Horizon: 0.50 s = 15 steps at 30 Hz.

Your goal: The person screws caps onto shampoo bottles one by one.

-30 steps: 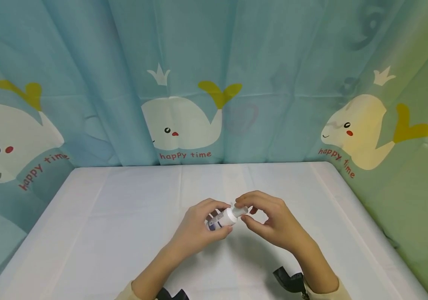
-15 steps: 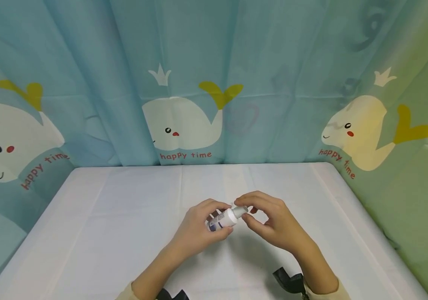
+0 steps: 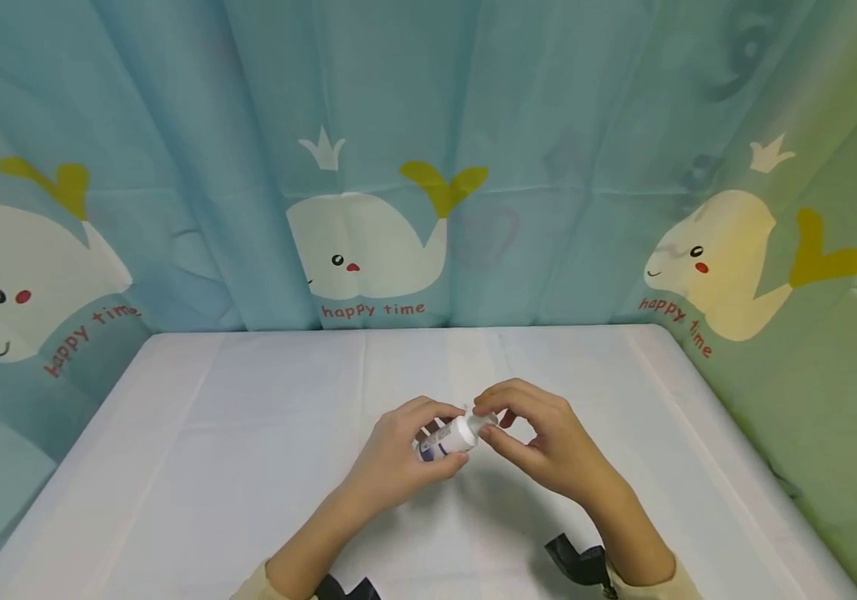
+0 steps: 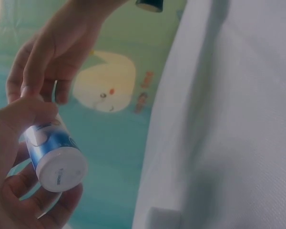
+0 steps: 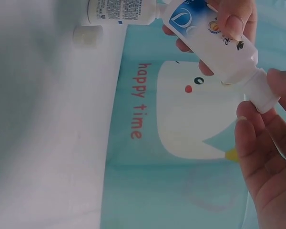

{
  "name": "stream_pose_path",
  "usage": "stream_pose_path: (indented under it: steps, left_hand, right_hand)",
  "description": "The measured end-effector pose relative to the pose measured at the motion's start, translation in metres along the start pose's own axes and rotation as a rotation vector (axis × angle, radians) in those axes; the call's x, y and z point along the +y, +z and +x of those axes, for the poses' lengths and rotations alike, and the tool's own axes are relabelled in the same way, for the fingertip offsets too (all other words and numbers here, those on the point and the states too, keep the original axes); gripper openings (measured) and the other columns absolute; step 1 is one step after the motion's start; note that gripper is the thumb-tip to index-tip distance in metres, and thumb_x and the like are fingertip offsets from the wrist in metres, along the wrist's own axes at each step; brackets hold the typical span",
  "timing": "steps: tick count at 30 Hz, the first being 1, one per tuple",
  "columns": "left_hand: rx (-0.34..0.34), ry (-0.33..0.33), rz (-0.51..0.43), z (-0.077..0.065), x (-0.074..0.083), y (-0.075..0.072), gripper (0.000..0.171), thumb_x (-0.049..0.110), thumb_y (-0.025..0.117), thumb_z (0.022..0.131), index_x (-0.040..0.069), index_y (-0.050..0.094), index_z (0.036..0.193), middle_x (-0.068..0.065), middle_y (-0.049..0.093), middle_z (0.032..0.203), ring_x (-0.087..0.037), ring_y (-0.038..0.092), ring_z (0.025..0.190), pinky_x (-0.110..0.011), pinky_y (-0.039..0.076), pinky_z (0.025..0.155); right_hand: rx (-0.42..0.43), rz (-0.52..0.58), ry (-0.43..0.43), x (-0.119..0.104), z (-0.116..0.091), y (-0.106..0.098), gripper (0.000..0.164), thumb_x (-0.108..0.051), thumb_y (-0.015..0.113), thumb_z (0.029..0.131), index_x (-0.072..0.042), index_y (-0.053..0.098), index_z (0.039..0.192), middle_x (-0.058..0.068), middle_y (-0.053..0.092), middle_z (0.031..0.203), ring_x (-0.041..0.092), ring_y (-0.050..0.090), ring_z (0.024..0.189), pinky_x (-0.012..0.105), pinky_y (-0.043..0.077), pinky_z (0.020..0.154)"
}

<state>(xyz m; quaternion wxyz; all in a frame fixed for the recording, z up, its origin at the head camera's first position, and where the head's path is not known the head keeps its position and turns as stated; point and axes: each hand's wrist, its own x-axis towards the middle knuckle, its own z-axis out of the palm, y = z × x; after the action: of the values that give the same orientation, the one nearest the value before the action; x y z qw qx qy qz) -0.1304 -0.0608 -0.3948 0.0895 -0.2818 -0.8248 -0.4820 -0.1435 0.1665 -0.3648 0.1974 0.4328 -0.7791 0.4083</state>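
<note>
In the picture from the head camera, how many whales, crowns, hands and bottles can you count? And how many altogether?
White printed cartoon whales: 3
Whitish printed crowns: 2
Bare hands: 2
White cylindrical bottle with blue markings: 1
Total: 8

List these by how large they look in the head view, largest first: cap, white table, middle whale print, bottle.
1. White table
2. Middle whale print
3. Bottle, partly hidden
4. Cap, also partly hidden, but plainly the smallest
</note>
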Motion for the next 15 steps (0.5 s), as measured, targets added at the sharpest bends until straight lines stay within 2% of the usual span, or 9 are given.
stream_pose_path:
  steps: [9, 15]
  left_hand:
    - [0.017, 0.007, 0.007, 0.0002, -0.0013, -0.0009, 0.038, 0.023, 0.083, 0.079, 0.024, 0.068, 0.114, 0.014, 0.066, 0.104, -0.004, 0.061, 0.084, -0.024, 0.055, 0.072]
    - [0.009, -0.001, 0.006, 0.0002, -0.0016, 0.0, 0.039, 0.024, 0.082, 0.079, 0.024, 0.068, 0.115, 0.015, 0.066, 0.105, -0.003, 0.061, 0.085, -0.023, 0.055, 0.073]
  right_hand:
    - [-0.014, 0.013, -0.009, 0.0008, 0.0003, -0.0012, 0.037, 0.006, 0.069, 0.082, -0.013, 0.069, 0.114, 0.0, 0.07, 0.11, 0.01, 0.064, 0.094, 0.022, 0.054, 0.071]
    - [-0.017, -0.018, 0.01, 0.0018, -0.0006, -0.0013, 0.039, 0.0, 0.072, 0.084, -0.018, 0.068, 0.119, -0.003, 0.069, 0.112, 0.009, 0.064, 0.096, 0.022, 0.054, 0.074]
